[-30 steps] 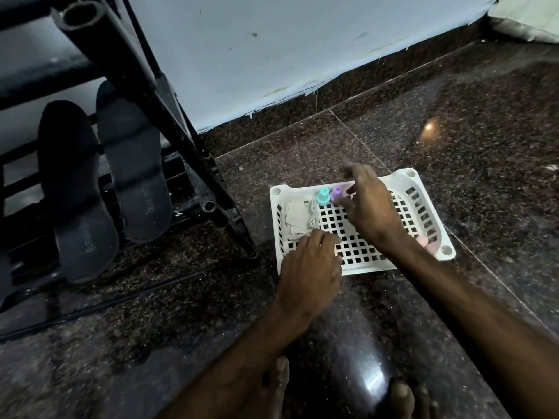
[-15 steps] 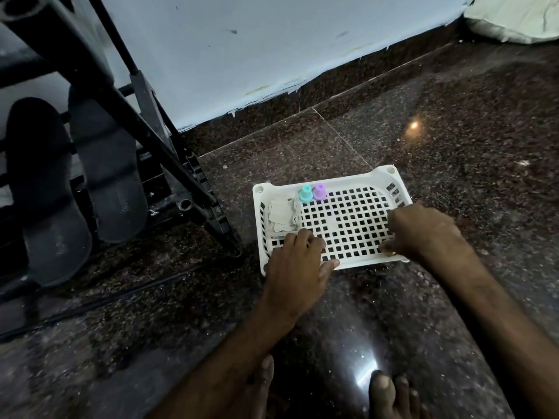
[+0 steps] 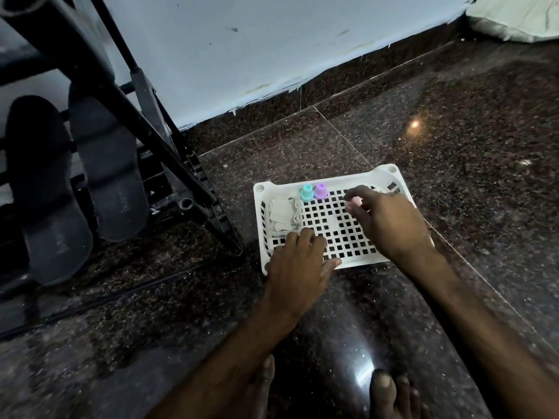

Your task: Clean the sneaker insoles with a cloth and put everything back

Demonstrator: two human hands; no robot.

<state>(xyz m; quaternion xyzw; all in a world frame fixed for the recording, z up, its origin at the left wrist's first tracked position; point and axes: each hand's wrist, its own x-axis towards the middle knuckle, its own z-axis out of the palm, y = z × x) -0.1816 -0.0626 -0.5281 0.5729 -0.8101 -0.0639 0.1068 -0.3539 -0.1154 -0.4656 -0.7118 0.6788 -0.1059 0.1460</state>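
Head view shows a white basket (image 3: 390,172) holding a folded cloth (image 3: 284,214) at its left end. Left hand (image 3: 298,264) presses flat, fingers spread, on the basket's near rim; right hand (image 3: 388,220) pinches a small pink object above its grid. Two dark insoles (image 3: 75,182) lean well left of the basket.

We have 1 view: head-worn, looking steeply down and forward at the floor (image 3: 453,176), close above both forearms.

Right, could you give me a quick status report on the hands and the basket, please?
Left hand flat on white basket's near edge. Right hand over basket, pinching something pink, unclear. Folded cloth, teal cap and purple cap inside. Insoles on rack; nothing blocking.
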